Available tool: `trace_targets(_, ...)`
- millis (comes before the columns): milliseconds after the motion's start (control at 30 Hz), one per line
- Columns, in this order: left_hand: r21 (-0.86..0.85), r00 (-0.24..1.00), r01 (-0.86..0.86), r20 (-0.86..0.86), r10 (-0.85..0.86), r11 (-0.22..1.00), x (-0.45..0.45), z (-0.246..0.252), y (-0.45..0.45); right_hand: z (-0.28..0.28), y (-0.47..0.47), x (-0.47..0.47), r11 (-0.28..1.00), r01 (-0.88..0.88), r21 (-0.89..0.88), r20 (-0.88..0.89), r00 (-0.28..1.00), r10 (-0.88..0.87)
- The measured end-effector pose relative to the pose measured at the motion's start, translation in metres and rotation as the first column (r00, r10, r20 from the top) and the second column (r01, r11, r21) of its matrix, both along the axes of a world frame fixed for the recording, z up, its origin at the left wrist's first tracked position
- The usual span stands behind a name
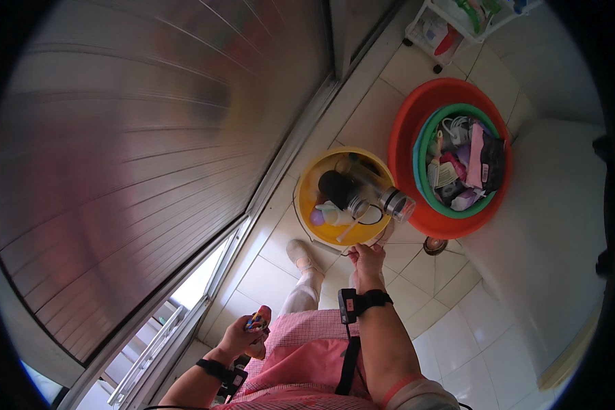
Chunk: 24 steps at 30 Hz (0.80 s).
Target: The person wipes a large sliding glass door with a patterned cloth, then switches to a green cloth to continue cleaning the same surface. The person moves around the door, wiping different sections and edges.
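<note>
In my left hand (237, 338), low beside the pink checked apron (312, 333), is a crumpled colourful packet (259, 319), partly hidden by my fingers. My right hand (367, 259) pinches the wire handle (307, 237) of a yellow bucket (307, 212) at its near rim. A clear bottle with a black-banded metal neck (389, 197) leans out over the bucket's right rim. Beside it lies a black-sleeved bottle (335, 188) with a silver cap. A white cup (338, 216) and a small purple object (317, 217) are lower inside.
Right of the bucket stands a red basin (405, 123) holding a green basin (458, 211) full of packets and a white cable. A white wheeled rack (441, 48) is at the back, a floor drain (434, 245) near the basin. A ribbed translucent sliding door (159, 154) borders the left; a white curved surface (538, 215), the right.
</note>
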<state>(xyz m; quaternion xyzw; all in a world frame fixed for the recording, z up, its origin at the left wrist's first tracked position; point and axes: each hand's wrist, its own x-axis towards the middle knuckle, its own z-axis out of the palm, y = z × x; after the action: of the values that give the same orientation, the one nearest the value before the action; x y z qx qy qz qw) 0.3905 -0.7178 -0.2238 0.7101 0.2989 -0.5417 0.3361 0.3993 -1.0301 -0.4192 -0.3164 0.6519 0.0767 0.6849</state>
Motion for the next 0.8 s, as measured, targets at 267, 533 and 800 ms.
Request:
trace_targets(267, -0.042, 0.998, -0.026, 0.053, 0.028, 0.999, -0.004, 0.011, 0.010, -0.031, -0.022, 0.008, 0.626, -0.261, -0.735, 0.020, 0.914, 0.405)
trace_targets(533, -0.147, 0.962, -0.265, 0.027, 0.272, 0.953, -0.022, 0.003, 0.019, 0.029, -0.051, 0.048, -0.116, -0.827, -0.549, -0.577, 0.275, 0.769)
trace_targets(800, -0.110, 0.962, -0.267, 0.035, 0.272, 0.957, -0.017, 0.016, 0.011, 0.068, -0.028, 0.086, -0.244, -0.886, -0.395, -0.276, -0.139, 0.951)
